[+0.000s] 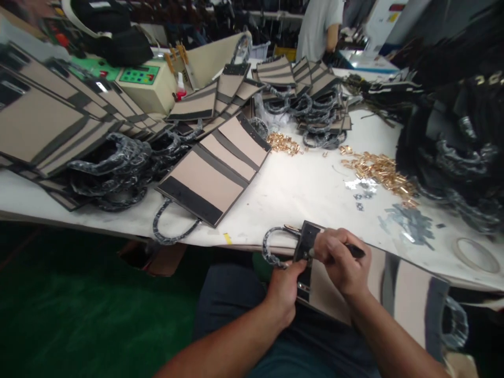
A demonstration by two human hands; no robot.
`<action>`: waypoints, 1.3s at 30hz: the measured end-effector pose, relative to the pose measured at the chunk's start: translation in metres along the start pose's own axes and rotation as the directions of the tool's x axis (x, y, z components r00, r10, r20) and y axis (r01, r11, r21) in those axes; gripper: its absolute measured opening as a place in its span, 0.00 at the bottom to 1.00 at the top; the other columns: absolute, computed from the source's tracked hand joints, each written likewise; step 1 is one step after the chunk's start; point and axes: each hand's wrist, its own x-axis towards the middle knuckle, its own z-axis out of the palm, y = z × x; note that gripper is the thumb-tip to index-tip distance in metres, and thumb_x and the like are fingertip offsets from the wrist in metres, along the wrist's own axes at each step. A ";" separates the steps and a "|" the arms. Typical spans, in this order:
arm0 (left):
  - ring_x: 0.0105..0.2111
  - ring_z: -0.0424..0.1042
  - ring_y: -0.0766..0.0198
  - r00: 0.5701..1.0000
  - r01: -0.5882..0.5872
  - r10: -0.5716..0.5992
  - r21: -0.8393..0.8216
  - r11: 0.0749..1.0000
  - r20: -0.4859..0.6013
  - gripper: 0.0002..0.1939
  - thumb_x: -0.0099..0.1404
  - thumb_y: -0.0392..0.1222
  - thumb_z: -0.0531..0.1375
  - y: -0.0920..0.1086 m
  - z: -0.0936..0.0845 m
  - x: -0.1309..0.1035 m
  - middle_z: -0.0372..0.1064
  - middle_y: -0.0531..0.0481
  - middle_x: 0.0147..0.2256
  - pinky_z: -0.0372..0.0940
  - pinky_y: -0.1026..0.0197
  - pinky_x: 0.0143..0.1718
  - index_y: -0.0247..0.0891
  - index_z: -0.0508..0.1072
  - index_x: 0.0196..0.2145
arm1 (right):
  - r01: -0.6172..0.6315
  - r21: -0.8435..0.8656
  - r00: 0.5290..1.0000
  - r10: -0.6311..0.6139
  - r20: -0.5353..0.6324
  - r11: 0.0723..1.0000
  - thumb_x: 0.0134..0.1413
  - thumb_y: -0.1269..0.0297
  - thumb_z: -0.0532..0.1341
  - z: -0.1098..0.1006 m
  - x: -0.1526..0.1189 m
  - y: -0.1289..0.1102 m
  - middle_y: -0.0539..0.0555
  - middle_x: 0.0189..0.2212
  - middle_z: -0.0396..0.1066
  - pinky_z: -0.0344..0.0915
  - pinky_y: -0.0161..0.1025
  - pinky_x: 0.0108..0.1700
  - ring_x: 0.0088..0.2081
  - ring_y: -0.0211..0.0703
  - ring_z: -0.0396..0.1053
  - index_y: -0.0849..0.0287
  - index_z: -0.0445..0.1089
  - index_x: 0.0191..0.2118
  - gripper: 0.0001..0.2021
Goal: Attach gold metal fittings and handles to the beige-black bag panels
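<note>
A beige bag panel (331,297) with black bands lies across my lap and the table's front edge. It has a plastic-wrapped loop handle (270,242) at its left end and another at its right. My left hand (284,294) grips the panel's left end, thumb on top of the black band near small metal fittings (303,286). Closed in my right hand (343,258) is a slim tool with a dark handle (355,251). Its tip points down at the black band beside my left thumb; the exact kind of tool is hidden by my fingers.
Another bag panel (210,181) lies left on the white table (299,194), before stacked panels (47,126). Gold metal pieces (380,170), clear plastic bits (411,226) and a tape roll (475,254) lie right. Behind are a green-fronted machine (139,76) and a person (318,26).
</note>
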 end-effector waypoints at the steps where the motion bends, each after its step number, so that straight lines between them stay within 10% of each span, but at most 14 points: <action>1: 0.33 0.80 0.51 1.000 0.011 -0.011 0.003 1.000 0.002 0.22 0.49 0.51 0.74 0.001 0.000 -0.001 0.82 0.40 0.33 0.70 0.57 0.36 0.30 0.82 0.36 | -0.022 -0.026 1.000 0.022 -0.013 0.999 0.68 0.64 0.63 -0.005 -0.001 0.001 0.46 0.20 0.63 0.58 0.39 0.28 0.22 0.39 0.62 0.55 0.63 0.26 0.17; 4: 0.34 0.81 0.50 0.999 0.036 -0.037 0.018 0.999 0.008 0.24 0.49 0.50 0.74 0.002 0.000 -0.003 0.82 0.39 0.34 0.72 0.56 0.37 0.29 0.82 0.38 | -0.057 -0.302 0.997 0.038 -0.068 0.952 0.68 0.57 0.63 -0.028 0.001 -0.009 0.47 0.20 0.63 0.58 0.39 0.28 0.23 0.40 0.62 0.55 0.62 0.24 0.20; 8: 0.36 0.82 0.49 0.996 0.086 -0.087 0.027 0.996 0.012 0.22 0.52 0.48 0.74 0.001 -0.002 -0.003 0.82 0.38 0.35 0.73 0.54 0.41 0.28 0.82 0.40 | -0.102 -0.818 0.989 0.144 -0.023 0.567 0.64 0.49 0.65 -0.059 0.008 -0.018 0.49 0.25 0.71 0.59 0.39 0.31 0.26 0.42 0.68 0.55 0.73 0.29 0.17; 15: 0.39 0.80 0.50 0.985 -0.099 0.030 0.406 0.909 0.171 0.24 0.63 0.60 0.67 0.022 -0.021 -0.030 0.81 0.38 0.37 0.72 0.56 0.42 0.31 0.80 0.37 | 0.086 -0.974 0.950 0.276 0.144 0.209 0.72 0.50 0.57 -0.069 0.001 0.017 0.51 0.46 0.76 0.62 0.40 0.33 0.38 0.48 0.78 0.41 0.75 0.59 0.17; 18: 0.38 0.77 0.54 0.898 -0.420 0.327 0.794 0.439 0.294 0.20 0.70 0.58 0.61 0.047 -0.044 -0.052 0.78 0.44 0.35 0.71 0.57 0.41 0.37 0.79 0.34 | 0.121 -0.971 0.934 0.307 0.183 0.208 0.73 0.53 0.55 -0.064 0.002 0.014 0.53 0.46 0.75 0.62 0.40 0.34 0.40 0.49 0.78 0.45 0.74 0.59 0.16; 21: 0.41 0.76 0.55 0.583 -0.550 0.586 0.804 -0.226 0.564 0.12 0.72 0.49 0.60 0.071 -0.049 -0.057 0.77 0.45 0.37 0.72 0.55 0.45 0.41 0.78 0.36 | 0.133 -0.967 0.923 0.328 0.200 0.216 0.72 0.58 0.55 -0.058 0.003 0.007 0.55 0.46 0.75 0.61 0.41 0.34 0.40 0.50 0.78 0.51 0.74 0.57 0.15; 24: 0.59 0.72 0.50 0.363 -0.553 0.448 0.576 -0.602 0.817 0.18 0.72 0.41 0.58 0.084 -0.026 -0.037 0.75 0.40 0.57 0.67 0.45 0.62 0.39 0.75 0.57 | 0.114 -0.963 0.926 0.324 0.192 0.245 0.70 0.60 0.57 -0.053 0.002 0.004 0.56 0.46 0.75 0.62 0.40 0.36 0.42 0.51 0.78 0.54 0.73 0.55 0.14; 30: 0.70 0.60 0.47 0.599 -0.438 0.132 0.462 -0.771 0.790 0.30 0.73 0.44 0.57 0.085 0.011 0.016 0.59 0.42 0.71 0.58 0.37 0.71 0.34 0.65 0.69 | 0.092 -0.957 0.937 0.300 0.177 0.277 0.67 0.65 0.57 -0.052 -0.002 0.008 0.57 0.47 0.74 0.65 0.41 0.39 0.45 0.53 0.77 0.54 0.73 0.56 0.15; 39: 0.71 0.59 0.46 0.674 -0.455 0.044 0.461 -0.762 0.738 0.35 0.73 0.46 0.55 0.094 -0.019 0.056 0.52 0.49 0.73 0.59 0.40 0.70 0.46 0.56 0.75 | 0.087 -0.954 0.916 0.353 0.190 0.288 0.56 0.71 0.60 -0.044 -0.003 0.031 0.61 0.54 0.75 0.71 0.44 0.49 0.53 0.58 0.76 0.55 0.70 0.63 0.27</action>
